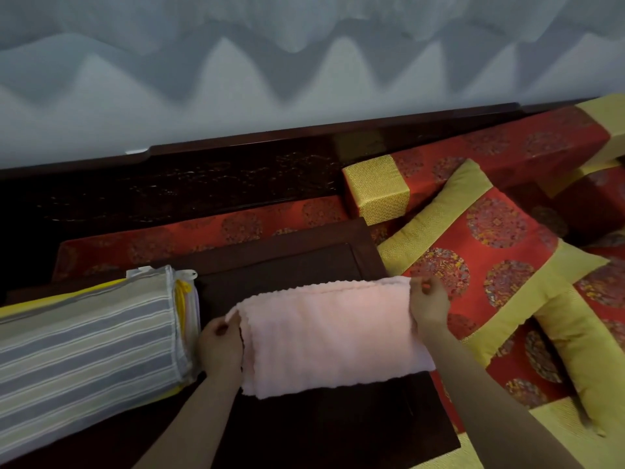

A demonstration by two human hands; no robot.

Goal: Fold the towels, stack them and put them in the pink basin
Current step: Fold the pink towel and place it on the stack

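A pale pink towel [328, 336] lies doubled over on the dark wooden low table [287, 262]. My left hand [221, 346] pinches its far left corner. My right hand [429, 302] pinches its far right corner. Both hands hold the far folded edge, and the near edge hangs toward me over the table. To the left lies a stack of towels with a grey striped towel [88, 340] on top and yellow cloth underneath. No pink basin is in view.
Red and gold cushions [487, 252] and a gold-ended bolster [378, 189] crowd the right side. A dark carved wooden backrest [203, 184] runs along the grey wall behind the table.
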